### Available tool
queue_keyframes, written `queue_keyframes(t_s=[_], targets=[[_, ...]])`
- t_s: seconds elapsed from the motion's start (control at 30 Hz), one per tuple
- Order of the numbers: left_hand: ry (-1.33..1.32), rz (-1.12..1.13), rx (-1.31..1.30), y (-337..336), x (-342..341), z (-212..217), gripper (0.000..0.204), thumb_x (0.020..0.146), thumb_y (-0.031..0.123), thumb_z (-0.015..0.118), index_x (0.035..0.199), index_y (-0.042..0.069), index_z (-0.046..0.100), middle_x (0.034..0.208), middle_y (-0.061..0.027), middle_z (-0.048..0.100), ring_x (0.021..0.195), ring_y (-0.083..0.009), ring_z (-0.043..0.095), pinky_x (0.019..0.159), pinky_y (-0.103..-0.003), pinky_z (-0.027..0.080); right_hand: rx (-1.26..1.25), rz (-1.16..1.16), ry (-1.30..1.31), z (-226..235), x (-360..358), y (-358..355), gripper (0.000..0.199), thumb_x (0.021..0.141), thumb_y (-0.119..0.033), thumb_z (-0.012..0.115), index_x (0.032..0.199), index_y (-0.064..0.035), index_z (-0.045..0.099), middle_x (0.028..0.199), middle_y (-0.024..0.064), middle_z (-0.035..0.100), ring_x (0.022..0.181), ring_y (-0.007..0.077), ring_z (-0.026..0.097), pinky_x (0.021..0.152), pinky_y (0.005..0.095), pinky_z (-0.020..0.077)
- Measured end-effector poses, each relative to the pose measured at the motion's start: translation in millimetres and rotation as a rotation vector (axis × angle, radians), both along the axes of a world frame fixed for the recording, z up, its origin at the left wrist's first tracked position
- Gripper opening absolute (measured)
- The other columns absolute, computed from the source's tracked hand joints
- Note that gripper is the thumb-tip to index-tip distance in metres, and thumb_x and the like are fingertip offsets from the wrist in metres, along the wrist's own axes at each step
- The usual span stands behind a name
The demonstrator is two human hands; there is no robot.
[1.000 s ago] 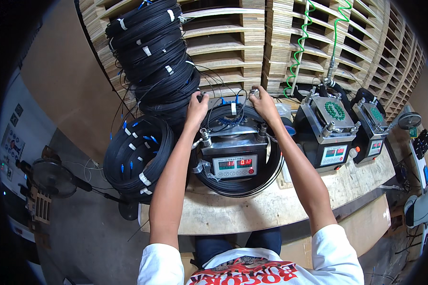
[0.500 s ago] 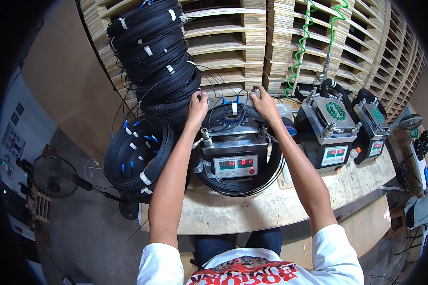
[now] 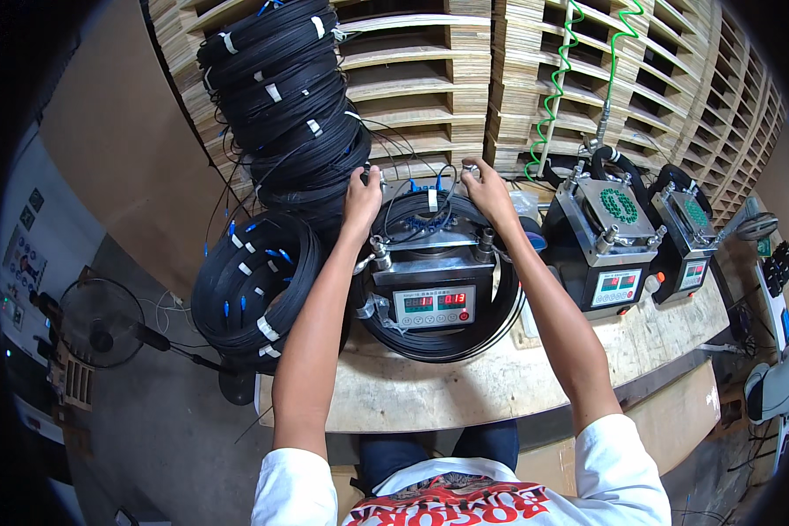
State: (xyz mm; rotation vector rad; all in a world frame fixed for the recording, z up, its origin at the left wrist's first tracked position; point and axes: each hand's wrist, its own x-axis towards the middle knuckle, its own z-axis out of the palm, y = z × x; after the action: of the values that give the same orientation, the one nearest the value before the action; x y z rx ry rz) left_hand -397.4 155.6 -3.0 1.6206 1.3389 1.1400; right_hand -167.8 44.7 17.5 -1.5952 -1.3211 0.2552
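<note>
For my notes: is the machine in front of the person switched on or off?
On: the machine shows lit red digits on its front display.

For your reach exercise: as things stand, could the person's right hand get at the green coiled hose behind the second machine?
Probably yes. The right hand is at the rear of the middle machine, and the green coiled hose hangs just beyond, with nothing visible between them.

Three black boxy metal machines with red-digit displays: twelve o'clock (image 3: 431, 289), two o'clock (image 3: 609, 237), three o'clock (image 3: 688, 241). Two green coiled hoses (image 3: 557, 88) (image 3: 618, 53). One black standing fan (image 3: 96, 329), nine o'clock.
</note>
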Motion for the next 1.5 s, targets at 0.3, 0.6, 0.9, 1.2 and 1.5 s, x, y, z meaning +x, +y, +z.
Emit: queue_keyframes(t_s=[0.3,0.6,0.9,1.2,1.5], targets=[[-0.001,-0.087,-0.037,-6.1,2.7,8.3,0.075,0.100,0.059,0.044,0.141,-0.003,0.047,0.142,-0.0297,0.050,0.135,-0.0404,0.047,0.111,-0.042,0.036,0.019,-0.030,-0.011,-3.6,1.2,1.7,0.039,0.094,-0.030,0.061,0.123,-0.0036,0.063,0.109,0.0301,0.067,0.110,0.0442,0.063,0.096,0.0462,0.0486],[0.117,-0.012,0.041,-29.8,8.3,24.8,0.074,0.099,0.058,0.046,0.140,-0.003,0.049,0.138,-0.0293,0.054,0.130,-0.0408,0.052,0.108,-0.043,0.039,-0.001,-0.043,0.022,-4.8,9.1,1.8,0.033,0.091,-0.023,0.064,0.113,0.0015,0.063,0.106,0.0303,0.068,0.107,0.0440,0.064,0.093,0.0458,0.0493],[0.002,-0.072,0.062,-8.9,1.6,6.8,0.069,0.098,0.057,0.048,0.134,-0.001,0.057,0.134,-0.0283,0.058,0.128,-0.0398,0.053,0.107,-0.042,0.040,-0.094,-0.093,0.013,-1.6,-0.1,0.8,0.041,0.091,-0.031,0.062,0.116,0.0020,0.059,0.107,0.0328,0.066,0.108,0.0463,0.063,0.094,0.0473,0.0483],[0.070,-0.045,0.012,-19.1,2.1,17.0,0.073,0.098,0.057,0.048,0.142,0.000,0.047,0.141,-0.0287,0.052,0.132,-0.0409,0.049,0.110,-0.043,0.038,0.010,0.006,0.030,-11.5,8.6,8.9,0.040,0.092,-0.028,0.063,0.116,0.0032,0.057,0.106,0.0333,0.066,0.107,0.0479,0.062,0.093,0.0493,0.0484],[0.072,-0.023,0.033,-32.7,5.2,25.9,0.079,0.096,0.059,0.052,0.149,0.001,0.037,0.145,-0.0280,0.048,0.135,-0.0411,0.047,0.111,-0.044,0.036,-0.012,-0.092,-0.007,-5.9,4.8,2.1,0.046,0.092,-0.031,0.064,0.118,0.0059,0.056,0.108,0.0361,0.064,0.108,0.0485,0.062,0.094,0.0505,0.0476]])
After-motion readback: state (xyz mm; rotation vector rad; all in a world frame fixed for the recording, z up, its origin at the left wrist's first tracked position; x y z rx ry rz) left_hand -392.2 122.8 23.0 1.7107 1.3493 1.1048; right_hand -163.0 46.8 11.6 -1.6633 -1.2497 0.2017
